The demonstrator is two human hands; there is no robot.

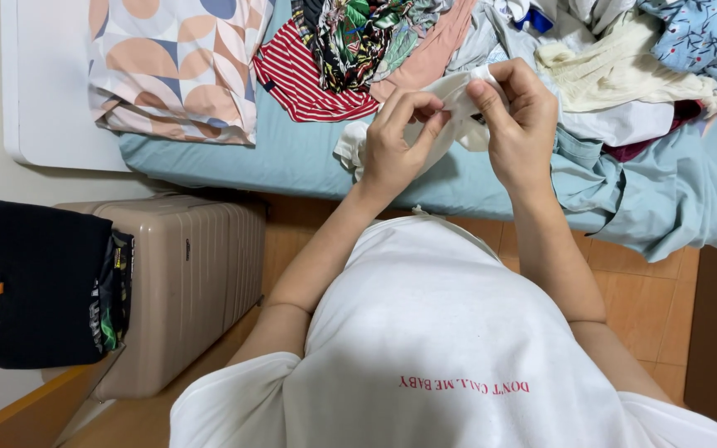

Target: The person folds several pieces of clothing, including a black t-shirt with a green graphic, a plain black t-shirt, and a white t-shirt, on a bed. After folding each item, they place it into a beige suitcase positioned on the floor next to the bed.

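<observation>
**Above the bed edge: both hands pinched on a small white garment**

Above the near edge of the bed (pixel 292 162), you held a small white garment (pixel 458 99) between both hands. Your left hand (pixel 396 141) was closed on it, thumb and fingertips pinching the cloth near its middle; your right hand (pixel 520 120) was closed on its upper end, fingers curled over the fabric. The garment ran between the two grips, with a loose end hanging down past your left wrist, just clear of the light blue sheet.

The likeliest slip, as I judged it, was that hanging end: your hold was only a fingertip pinch, so a tug from one hand could have pulled the thin cloth out of the other and dropped it onto the sheet or the wooden floor (pixel 641 307) below. The clothes pile (pixel 624 66) lay just behind your right hand, so the garment could also have snagged there. A striped red top (pixel 300 79) and a patterned pillow (pixel 176 66) lay farther left; a beige suitcase (pixel 192 274) carrying folded black clothing (pixel 43 282) stood by the bed.
</observation>
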